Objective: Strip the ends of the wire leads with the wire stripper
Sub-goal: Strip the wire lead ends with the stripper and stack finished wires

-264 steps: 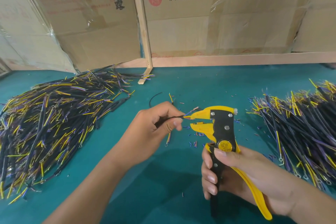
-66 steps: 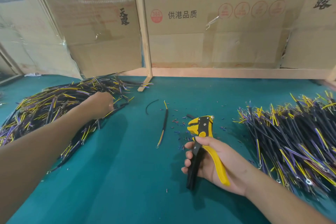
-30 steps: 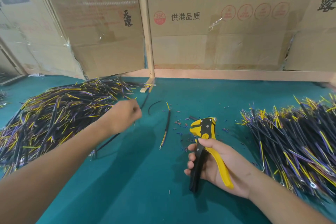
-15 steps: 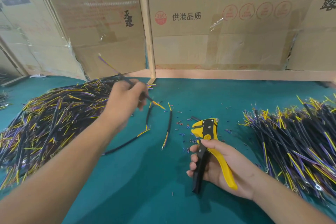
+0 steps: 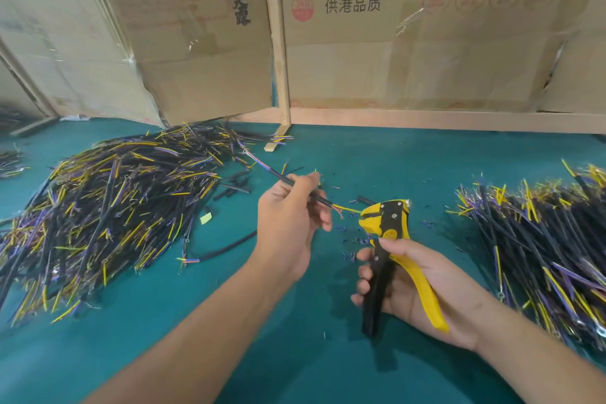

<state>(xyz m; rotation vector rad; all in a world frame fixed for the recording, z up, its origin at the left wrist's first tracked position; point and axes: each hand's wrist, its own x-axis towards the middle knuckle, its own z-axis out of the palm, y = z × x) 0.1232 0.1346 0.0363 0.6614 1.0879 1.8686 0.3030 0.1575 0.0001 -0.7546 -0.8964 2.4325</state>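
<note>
The teal table [image 5: 328,364] fills the lower part of the view, and cardboard boxes [image 5: 426,43] stand along its far edge from ten to two o'clock, with a wooden post [image 5: 278,43] upright at twelve.

At nine o'clock lies the big heap of wire leads [image 5: 108,207], black sleeves with yellow and purple ends, spread wide over the table. At three o'clock sits the second heap of leads [image 5: 551,256], laid more in line, their ends pointing toward the middle.

The left hand [image 5: 288,223] is just above centre, its fingers and thumb curled round a single wire lead [image 5: 295,185]. The lead runs slantwise through the fist, its far end pointing to eleven o'clock and its near end to four. The yellow core at the near end reaches the head of the wire stripper [image 5: 387,223]; whether it sits inside the jaws cannot be told.

The right hand [image 5: 416,292] at five o'clock grips the stripper's two handles, one black and one yellow, fingers wrapped round the black one and thumb laid over the pivot. The tool's head points up toward twelve.

Between the hands and beyond them, small snipped bits of insulation [image 5: 354,239] dot the table. Short black sleeve pieces [image 5: 236,187] lie at eleven o'clock beside the big heap.
</note>
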